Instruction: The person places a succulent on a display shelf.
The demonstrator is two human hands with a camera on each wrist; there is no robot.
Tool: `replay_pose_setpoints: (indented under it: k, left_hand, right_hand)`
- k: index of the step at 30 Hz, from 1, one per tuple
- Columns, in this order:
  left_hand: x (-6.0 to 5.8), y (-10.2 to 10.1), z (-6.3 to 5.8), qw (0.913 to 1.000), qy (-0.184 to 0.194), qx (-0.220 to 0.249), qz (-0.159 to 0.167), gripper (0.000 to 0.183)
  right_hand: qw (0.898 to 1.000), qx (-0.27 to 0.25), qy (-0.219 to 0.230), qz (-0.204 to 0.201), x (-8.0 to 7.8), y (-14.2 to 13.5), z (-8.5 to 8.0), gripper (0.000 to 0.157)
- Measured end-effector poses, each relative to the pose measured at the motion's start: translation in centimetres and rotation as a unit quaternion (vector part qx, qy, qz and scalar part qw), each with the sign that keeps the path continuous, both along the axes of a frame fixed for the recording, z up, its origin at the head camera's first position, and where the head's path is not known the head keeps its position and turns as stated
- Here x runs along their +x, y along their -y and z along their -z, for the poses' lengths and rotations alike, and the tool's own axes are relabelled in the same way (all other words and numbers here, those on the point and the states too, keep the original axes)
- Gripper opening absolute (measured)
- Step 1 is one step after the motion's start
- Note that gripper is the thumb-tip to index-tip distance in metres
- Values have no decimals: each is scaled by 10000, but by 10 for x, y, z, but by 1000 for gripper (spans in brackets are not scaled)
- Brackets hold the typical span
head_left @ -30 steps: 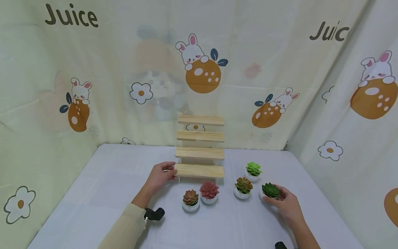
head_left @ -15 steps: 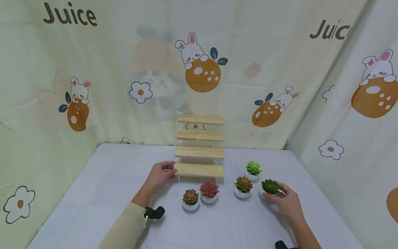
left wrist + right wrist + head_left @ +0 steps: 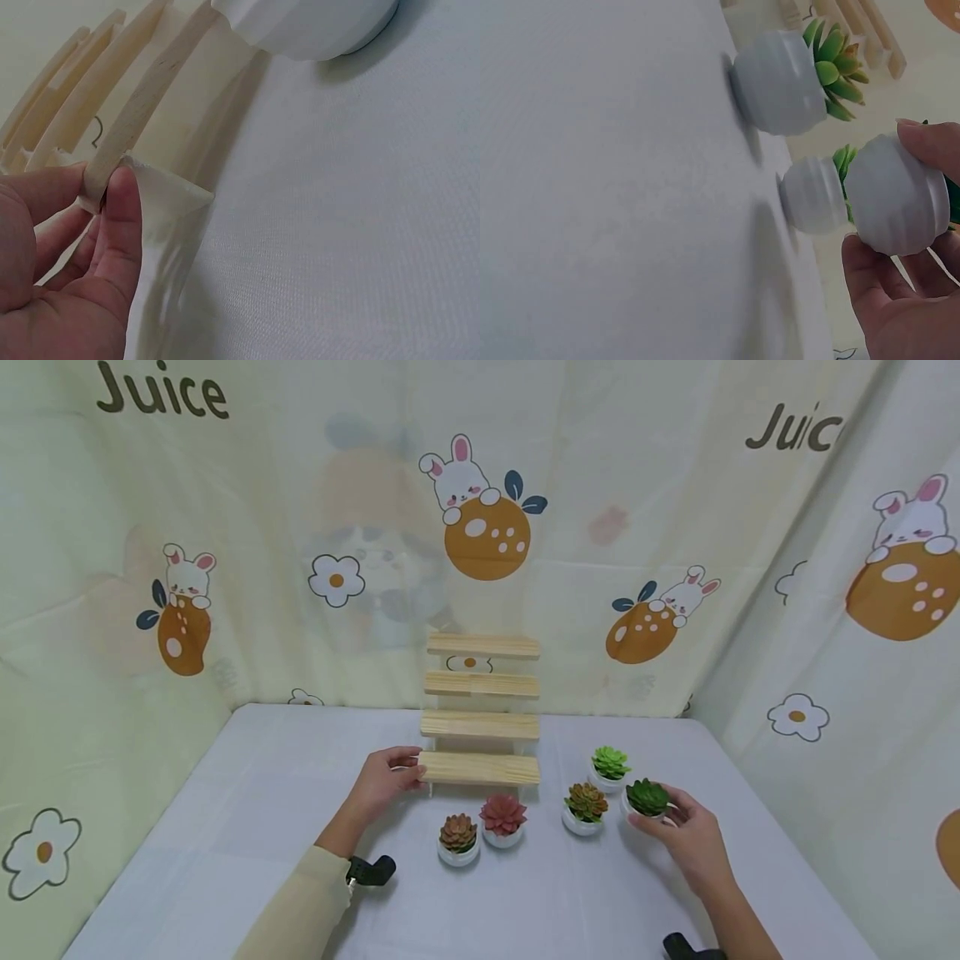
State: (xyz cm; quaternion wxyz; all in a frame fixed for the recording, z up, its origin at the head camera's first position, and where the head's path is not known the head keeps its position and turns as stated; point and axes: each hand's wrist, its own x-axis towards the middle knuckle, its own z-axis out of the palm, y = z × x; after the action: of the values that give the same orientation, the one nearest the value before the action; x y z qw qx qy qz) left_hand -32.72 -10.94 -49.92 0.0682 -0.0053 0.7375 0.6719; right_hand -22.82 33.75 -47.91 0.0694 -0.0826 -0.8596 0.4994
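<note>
My left hand point(image 3: 384, 783) pinches the left end of the lowest board of a wooden tiered shelf point(image 3: 480, 768); the left wrist view shows thumb and fingers on the board's end point(image 3: 112, 157). In my right hand point(image 3: 692, 835) is a dark green potted succulent point(image 3: 647, 797), gripped by its white pot point(image 3: 894, 196). That pot is raised off the tablecloth in the right wrist view. Beside it stand a bright green succulent point(image 3: 611, 763) and a green-brown one point(image 3: 586, 802). Before the shelf sit a brown succulent point(image 3: 458, 833) and a red one point(image 3: 503, 815), both in white pots.
A white cloth covers the table point(image 3: 315, 835). Behind it hangs a printed curtain point(image 3: 285, 510), and another curtain side point(image 3: 847, 760) closes off the right. The shelf stands near the table's back edge. Black wrist cameras point(image 3: 372, 870) are strapped to both wrists.
My right hand has lifted the dark green succulent from the table and brought it slightly up and away from me. The left hand keeps its place on the shelf's lowest board.
</note>
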Motion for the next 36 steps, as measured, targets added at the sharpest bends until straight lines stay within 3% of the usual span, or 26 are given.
replay_pose_setpoints:
  k: [21,36]
  left_hand:
    - [-2,0,4,9995,105,313,-18,37]
    - [1,0,-2,9989,273,390,44,38]
  right_hand:
    - [9966,-164,-230,-771,-16,35,-40,77]
    - [9884,-784,-444,-1221,-46,79,-64,76]
